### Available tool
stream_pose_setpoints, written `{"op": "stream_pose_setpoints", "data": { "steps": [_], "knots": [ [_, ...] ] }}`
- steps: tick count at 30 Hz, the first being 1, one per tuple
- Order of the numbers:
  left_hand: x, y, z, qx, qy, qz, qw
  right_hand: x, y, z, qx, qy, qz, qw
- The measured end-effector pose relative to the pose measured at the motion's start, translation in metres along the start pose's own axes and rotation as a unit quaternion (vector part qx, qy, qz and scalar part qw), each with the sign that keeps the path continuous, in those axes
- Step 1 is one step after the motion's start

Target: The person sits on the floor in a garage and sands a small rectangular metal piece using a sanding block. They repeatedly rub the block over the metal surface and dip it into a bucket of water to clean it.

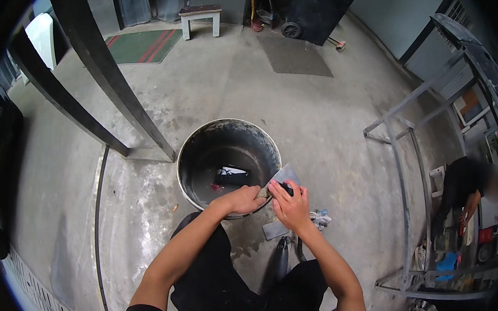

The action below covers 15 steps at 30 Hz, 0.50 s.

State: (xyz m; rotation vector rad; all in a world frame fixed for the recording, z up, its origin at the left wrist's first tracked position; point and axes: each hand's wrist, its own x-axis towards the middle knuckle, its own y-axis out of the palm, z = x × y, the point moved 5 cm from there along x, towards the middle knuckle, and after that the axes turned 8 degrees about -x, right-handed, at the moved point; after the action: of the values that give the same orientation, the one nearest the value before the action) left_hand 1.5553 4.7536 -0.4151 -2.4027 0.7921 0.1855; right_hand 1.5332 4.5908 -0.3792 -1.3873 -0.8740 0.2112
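A large round bucket point(188, 189) with a worn pale rim stands on the floor before me; dark liquid with a bright reflection and something red show inside. My right hand point(291, 205) is closed on a flat metal-bladed tool point(286, 175), perhaps a trowel, with a black part under my fingers. The blade lies by the right side of the rim. Reaching across the near rim, my left hand point(245, 200) has its fingers curled beside the tool, round something small and mostly hidden. A second flat metal piece point(275, 230) and a crumpled cloth or bag point(322, 219) lie on the floor below my right hand.
Metal posts point(116, 90) rise at left; a metal frame point(400, 184) stands at right, with another person point(465, 188) bending beyond it. Farther off are a stool point(201, 20), a striped green mat point(144, 47), a dark mat point(295, 56) and a black wheeled bin point(325, 6).
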Motion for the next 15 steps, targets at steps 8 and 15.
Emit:
{"op": "stream_pose_setpoints", "data": {
  "steps": [8, 15],
  "knots": [
    [0.004, -0.002, -0.001, -0.014, -0.009, 0.016, 1.0, 0.0, 0.002, 0.003, -0.005, 0.048, -0.018, 0.999],
    [0.003, -0.005, -0.007, 0.019, -0.001, -0.007, 1.0, -0.014, 0.004, 0.008, 0.038, 0.067, -0.061, 0.995]
  ]
}}
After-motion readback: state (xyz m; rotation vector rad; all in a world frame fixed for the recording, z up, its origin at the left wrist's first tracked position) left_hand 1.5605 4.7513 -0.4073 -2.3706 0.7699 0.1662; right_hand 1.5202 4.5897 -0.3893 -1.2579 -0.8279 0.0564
